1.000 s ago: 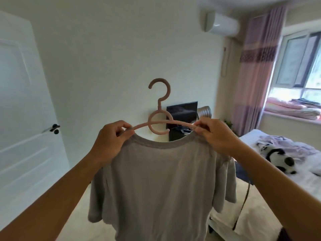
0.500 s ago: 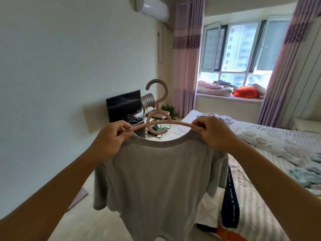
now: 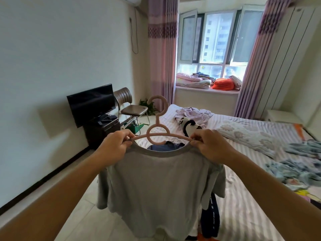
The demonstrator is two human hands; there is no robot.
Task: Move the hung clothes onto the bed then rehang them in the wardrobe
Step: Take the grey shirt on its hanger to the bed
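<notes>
A grey T-shirt [image 3: 156,185] hangs on a pink hanger [image 3: 157,133] in front of me, over the near corner of the bed [image 3: 243,188]. My left hand [image 3: 112,146] pinches the shirt's left shoulder and the hanger arm. My right hand [image 3: 210,146] pinches the right shoulder and the other hanger arm. The hanger's hook points up. A dark blue garment [image 3: 209,220] lies on the bed's edge behind the shirt, partly hidden. No wardrobe is in view.
The bed carries a panda plush [image 3: 189,126], a floral quilt [image 3: 248,136] and blue patterned cloth [image 3: 295,169]. A TV [image 3: 91,103] on a dark stand and a chair [image 3: 132,108] stand by the left wall. Folded bedding [image 3: 208,81] lies on the window sill.
The view has swung right from the door and wall to the bed and window. Both hands keep the same hold on the shirt and hanger, now carried lower and over the bed's corner.
</notes>
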